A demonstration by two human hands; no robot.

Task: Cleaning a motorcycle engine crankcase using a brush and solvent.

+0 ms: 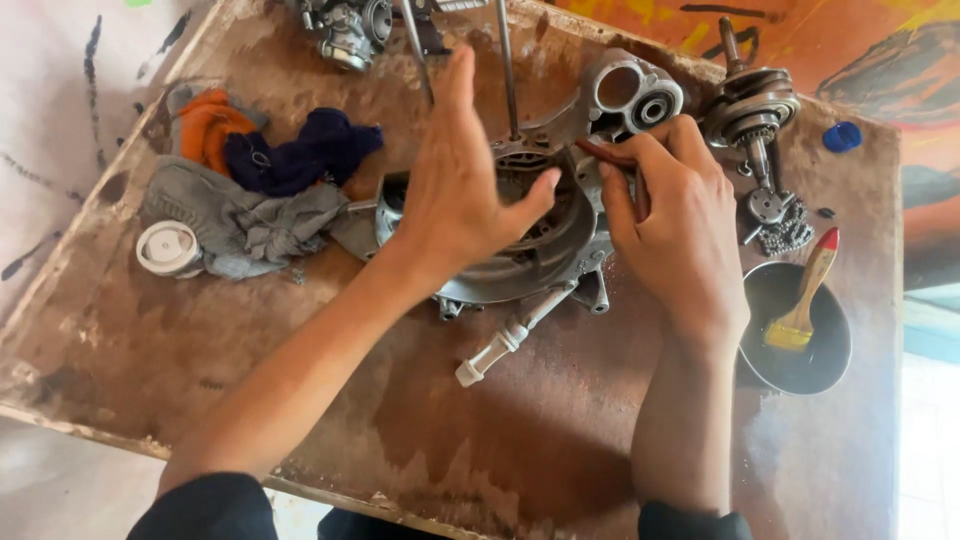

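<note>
1. Nearest, the stained wooden board (520, 440) carries everything; the cast-metal engine case (545, 235) lies at its middle.
2. The left hand (460, 190) rests spread wide on the case, thumb inside the round opening; firm downward pressure would likely keep the housing from rocking.
3. The right hand (680, 225) pinches a thin reddish-handled tool (600, 152) at the case's rim; short, controlled strokes seem wise.
4. Right of the case: a dark bowl (795, 350) holding a yellow brush (800, 310).
5. Left: crumpled rags (250, 190).
6. Beyond: a ribbed steel crankshaft (750, 110).
</note>
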